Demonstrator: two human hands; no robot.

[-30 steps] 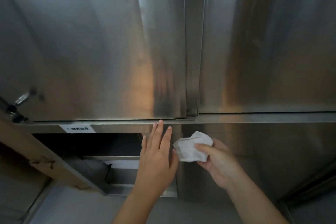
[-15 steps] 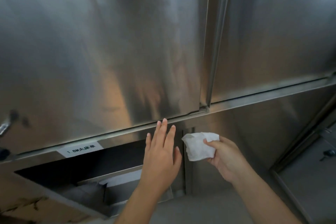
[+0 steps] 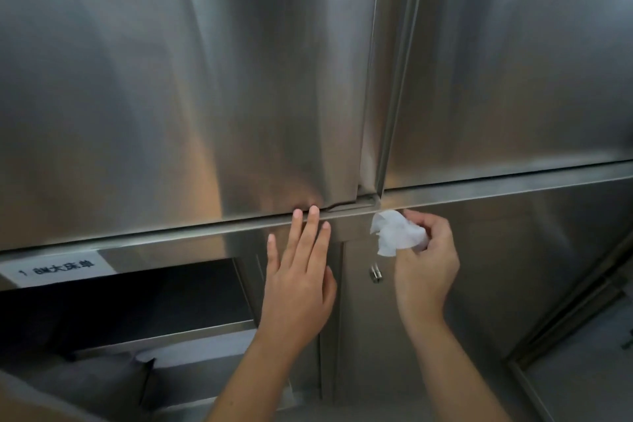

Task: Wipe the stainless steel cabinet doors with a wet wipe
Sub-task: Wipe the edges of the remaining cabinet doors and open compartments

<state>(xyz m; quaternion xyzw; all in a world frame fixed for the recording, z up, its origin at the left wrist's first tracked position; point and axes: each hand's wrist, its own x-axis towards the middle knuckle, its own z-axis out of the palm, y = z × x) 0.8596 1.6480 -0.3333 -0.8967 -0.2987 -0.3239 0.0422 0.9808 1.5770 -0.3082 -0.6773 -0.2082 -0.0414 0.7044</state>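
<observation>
We are facing a stainless steel cabinet and looking up along its two tall upper doors. The upper left door [image 3: 171,96] and the upper right door [image 3: 513,62] are meeting at a vertical seam, and a horizontal steel rail [image 3: 496,190] is running beneath them. Our left hand [image 3: 298,284] is lying flat with its fingers straight and together, and the two longest fingertips [image 3: 313,210] are reaching the bottom edge of the upper left door. Our right hand [image 3: 424,271] is pinching a crumpled white wet wipe [image 3: 397,233] between curled fingers and thumb. The wipe is sitting just under the rail, below the seam, and above a small metal latch [image 3: 375,273] on the lower right door [image 3: 531,267]. Whether it is touching the steel, we cannot tell. To the lower left, a dark open compartment [image 3: 120,308] is showing under a white label [image 3: 56,271] with printed characters.
</observation>
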